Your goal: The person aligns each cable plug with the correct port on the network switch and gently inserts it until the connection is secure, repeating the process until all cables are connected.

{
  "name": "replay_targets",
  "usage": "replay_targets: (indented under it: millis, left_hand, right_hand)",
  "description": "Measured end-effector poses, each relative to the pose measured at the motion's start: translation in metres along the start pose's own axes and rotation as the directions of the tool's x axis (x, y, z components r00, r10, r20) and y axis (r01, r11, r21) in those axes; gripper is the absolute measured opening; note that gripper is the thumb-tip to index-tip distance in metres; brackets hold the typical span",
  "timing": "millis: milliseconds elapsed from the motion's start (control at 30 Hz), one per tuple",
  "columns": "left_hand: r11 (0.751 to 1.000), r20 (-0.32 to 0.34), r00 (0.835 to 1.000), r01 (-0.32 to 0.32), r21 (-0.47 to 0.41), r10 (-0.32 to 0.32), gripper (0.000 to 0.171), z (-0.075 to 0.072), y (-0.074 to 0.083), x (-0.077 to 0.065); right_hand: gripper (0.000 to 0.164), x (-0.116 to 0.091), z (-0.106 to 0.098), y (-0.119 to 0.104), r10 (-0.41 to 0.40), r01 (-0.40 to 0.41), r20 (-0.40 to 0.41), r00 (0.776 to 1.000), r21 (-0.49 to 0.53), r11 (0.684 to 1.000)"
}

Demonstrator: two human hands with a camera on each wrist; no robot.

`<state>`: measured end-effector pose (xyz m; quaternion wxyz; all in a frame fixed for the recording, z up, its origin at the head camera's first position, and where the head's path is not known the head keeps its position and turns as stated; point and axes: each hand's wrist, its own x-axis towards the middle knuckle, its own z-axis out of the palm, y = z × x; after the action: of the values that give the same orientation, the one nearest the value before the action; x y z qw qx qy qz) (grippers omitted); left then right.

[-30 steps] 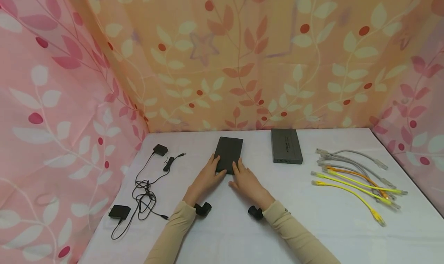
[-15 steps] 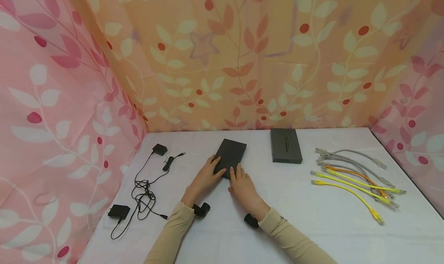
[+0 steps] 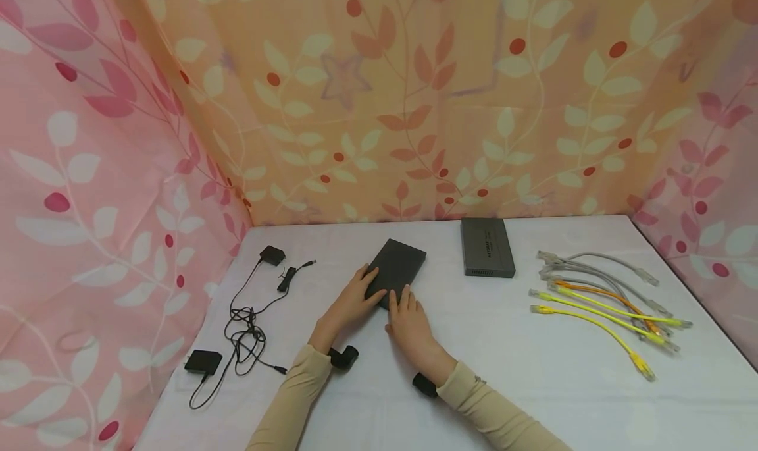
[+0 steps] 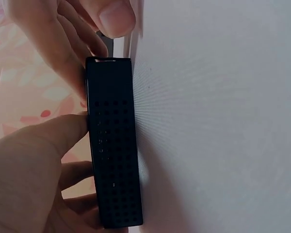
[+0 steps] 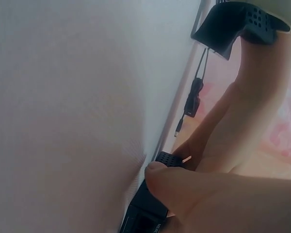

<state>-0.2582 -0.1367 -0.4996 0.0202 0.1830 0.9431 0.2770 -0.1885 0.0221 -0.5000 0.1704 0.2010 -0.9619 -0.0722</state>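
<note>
While the loosely extended left hand [image 3: 348, 303] touches the left side of the flat black rectangular box [image 3: 399, 264], the right hand [image 3: 411, 327] rests near-straight, ungripping fingers on its near end.

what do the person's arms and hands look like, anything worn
The left sleeve and right sleeve are long and beige. The left hand and right hand are ungloved. A black device with small holes sits at the left wrist; another black device sits at the right. A small dark mark shows near the right cuff.
</note>
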Motion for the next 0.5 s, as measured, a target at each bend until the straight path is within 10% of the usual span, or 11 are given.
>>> replay_targets:
  millis: [500]
  left_hand:
    - [0.998, 0.021, 0.998, -0.064, 0.008, 0.064, 0.067, 0.0001, -0.0066, -0.0024]
  right_hand:
    - [0.062, 0.0006, -0.0051, 0.0014, -0.020, 0.020, -0.041, 0.999, -0.004, 1.000]
